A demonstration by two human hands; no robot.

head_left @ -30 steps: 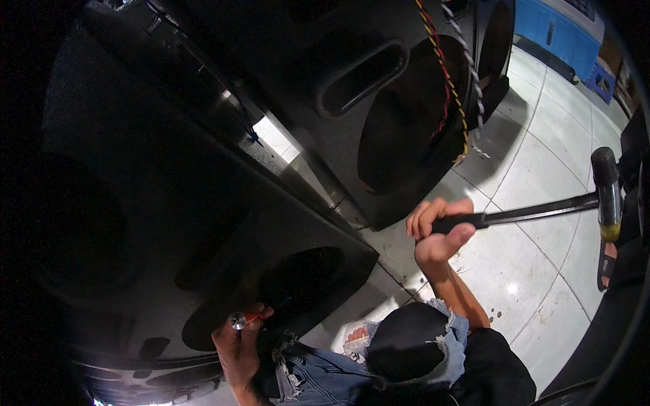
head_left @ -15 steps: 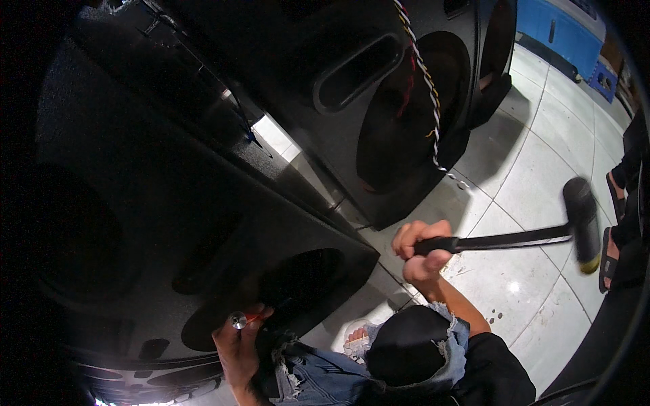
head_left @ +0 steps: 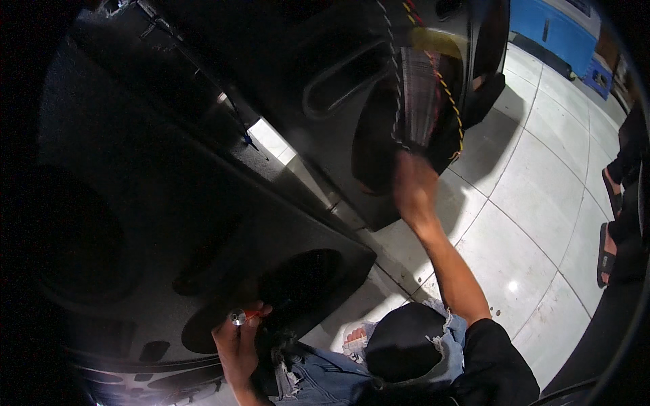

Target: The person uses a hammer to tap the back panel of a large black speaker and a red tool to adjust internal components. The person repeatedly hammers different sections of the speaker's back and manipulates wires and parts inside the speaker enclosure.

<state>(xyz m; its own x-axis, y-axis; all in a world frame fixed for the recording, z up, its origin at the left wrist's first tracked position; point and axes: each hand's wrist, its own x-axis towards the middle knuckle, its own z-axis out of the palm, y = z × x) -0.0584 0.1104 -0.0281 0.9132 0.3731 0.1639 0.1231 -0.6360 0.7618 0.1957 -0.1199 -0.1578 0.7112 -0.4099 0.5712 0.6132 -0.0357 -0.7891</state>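
My left hand point(head_left: 237, 348) is closed round a red-handled tool point(head_left: 254, 313) with a round silver end point(head_left: 237, 317) facing up. It is held at a round opening in the near black cabinet point(head_left: 156, 223), so its far end is hidden. My right hand point(head_left: 415, 186) grips a mallet point(head_left: 418, 95). The mallet is smeared by motion, its shaft pointing away and its yellowish end point(head_left: 440, 42) in front of the far black cabinet point(head_left: 325, 40). A black-and-white twisted wire point(head_left: 393, 61) and a yellow-and-black one point(head_left: 448, 95) hang beside the mallet.
White floor tiles point(head_left: 521, 216) stretch to the right. A narrow gap separates the two cabinets. Another person's sandalled foot point(head_left: 606, 254) stands at the right edge. A blue container point(head_left: 555, 34) is at the far right. My knee point(head_left: 406, 342) in torn jeans is close by.
My right hand has swung the mallet from pointing right to pointing away, moving up and forward. The hanging wires have spread apart. My left hand and its tool have stayed in place.
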